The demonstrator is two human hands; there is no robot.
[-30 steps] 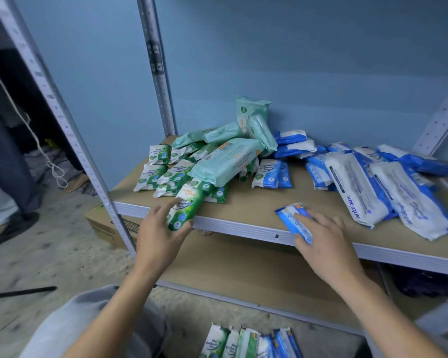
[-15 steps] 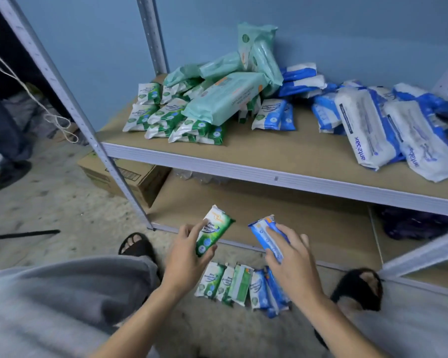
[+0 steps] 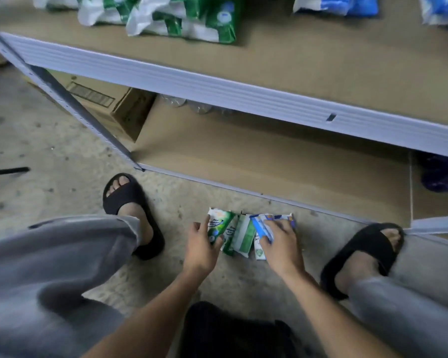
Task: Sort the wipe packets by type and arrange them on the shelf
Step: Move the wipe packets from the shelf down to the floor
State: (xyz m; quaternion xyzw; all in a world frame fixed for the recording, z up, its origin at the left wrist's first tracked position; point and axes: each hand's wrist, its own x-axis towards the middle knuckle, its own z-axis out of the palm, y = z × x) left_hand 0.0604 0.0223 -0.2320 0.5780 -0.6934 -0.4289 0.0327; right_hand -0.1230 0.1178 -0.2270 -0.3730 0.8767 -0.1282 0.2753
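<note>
Down on the concrete floor lies a short row of small wipe packets (image 3: 243, 235). My left hand (image 3: 201, 245) grips a green and white packet (image 3: 217, 224) at the row's left end. My right hand (image 3: 279, 241) holds a blue and white packet (image 3: 263, 226) over the row's right end. Above, on the upper shelf board (image 3: 321, 63), more green packets (image 3: 181, 19) lie at the left and blue packets (image 3: 344, 5) at the right, cut off by the top edge.
The lower shelf board (image 3: 282, 161) runs just behind the row. A cardboard box (image 3: 109, 107) stands at its left beside the grey upright (image 3: 70, 104). My feet in black sandals (image 3: 130, 202) flank the row, with grey trouser legs in front.
Both hands dropped from the upper shelf to the floor, each carrying its packet, and now reach the row there. The view tilted downward.
</note>
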